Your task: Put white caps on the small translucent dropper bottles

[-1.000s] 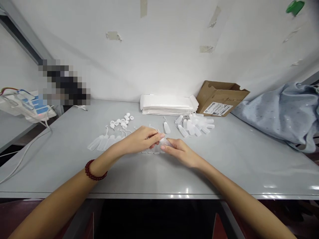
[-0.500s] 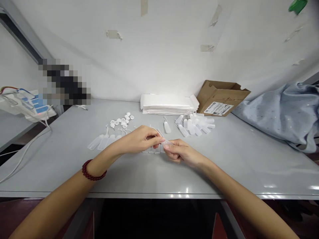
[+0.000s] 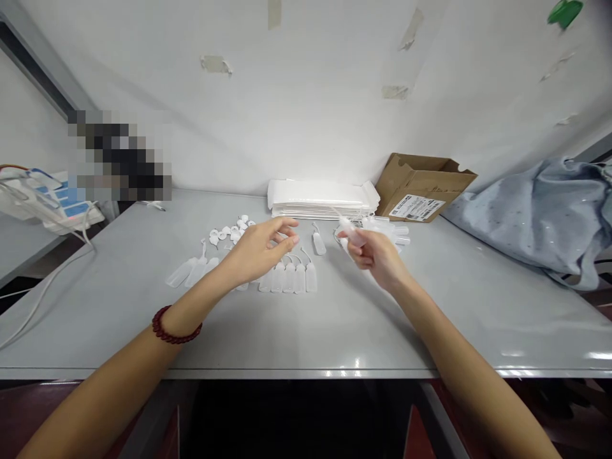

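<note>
My right hand [image 3: 375, 255] grips a translucent plastic piece [image 3: 350, 231] with a thin loop, held above the table beside a pile of similar pieces [image 3: 398, 234]. My left hand [image 3: 262, 247] hovers with fingers apart and nothing in them. Several translucent pieces with curved strings stand in a row [image 3: 289, 278] below and right of it. A single piece [image 3: 319, 243] lies between my hands. White round parts [image 3: 220, 236] are clustered behind my left wrist, and more flat pieces [image 3: 182, 273] lie to the left, partly hidden by my forearm.
A stack of white flat packages [image 3: 320, 199] lies by the wall, next to an open cardboard box [image 3: 423, 191]. A light blue cloth bag [image 3: 540, 217] rests at the right. A power strip with cables [image 3: 71, 207] is at the left.
My hands have moved apart. My right hand has gone up and right with a translucent piece; my left hand has released its pinch and shifted left and up, uncovering the row.
</note>
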### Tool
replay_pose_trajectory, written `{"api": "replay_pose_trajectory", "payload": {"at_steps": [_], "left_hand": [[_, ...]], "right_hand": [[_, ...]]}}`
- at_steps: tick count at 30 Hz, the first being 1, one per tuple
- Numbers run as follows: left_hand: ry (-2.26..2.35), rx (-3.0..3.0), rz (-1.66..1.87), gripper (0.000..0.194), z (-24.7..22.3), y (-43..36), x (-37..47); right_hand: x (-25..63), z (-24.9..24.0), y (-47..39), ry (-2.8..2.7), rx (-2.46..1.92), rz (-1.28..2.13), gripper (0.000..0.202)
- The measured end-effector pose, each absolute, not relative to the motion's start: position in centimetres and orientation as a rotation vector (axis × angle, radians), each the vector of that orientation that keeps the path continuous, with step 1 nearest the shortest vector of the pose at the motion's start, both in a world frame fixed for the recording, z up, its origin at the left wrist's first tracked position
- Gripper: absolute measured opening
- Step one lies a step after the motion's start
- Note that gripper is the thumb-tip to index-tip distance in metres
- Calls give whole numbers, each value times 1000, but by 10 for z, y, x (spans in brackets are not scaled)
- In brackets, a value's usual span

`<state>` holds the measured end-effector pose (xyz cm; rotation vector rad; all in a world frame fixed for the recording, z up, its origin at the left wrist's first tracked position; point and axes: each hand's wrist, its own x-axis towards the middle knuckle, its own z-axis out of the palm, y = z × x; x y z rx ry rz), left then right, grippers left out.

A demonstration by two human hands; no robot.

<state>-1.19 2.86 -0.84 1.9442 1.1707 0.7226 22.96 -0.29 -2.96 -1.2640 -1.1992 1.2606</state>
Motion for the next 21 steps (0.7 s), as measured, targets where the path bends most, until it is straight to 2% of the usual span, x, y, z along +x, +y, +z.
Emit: {"api": "replay_pose_trajectory", "payload": {"at_steps": [4,8,12,16,21], "left_hand": [[1283,1875,790,39,-5,34,-18],[1299,1837,871,35,-4,39,-21],[1381,1833,920,34,-2,43,-24],[1733,1974,890,28,-3,52,-34],[2056,2170,568,30,-6,68,-52]], "right_hand": [[260,-38,14,-1392,-1590,320,32],[278,-47,25,-1545,-1924,-169,38],[283,-49,26,-1547,-2143,-325,39],[284,-51,24,-1544,-2216,-341,38],[276,-48,18,-1485,-2028,-445,38]]}}
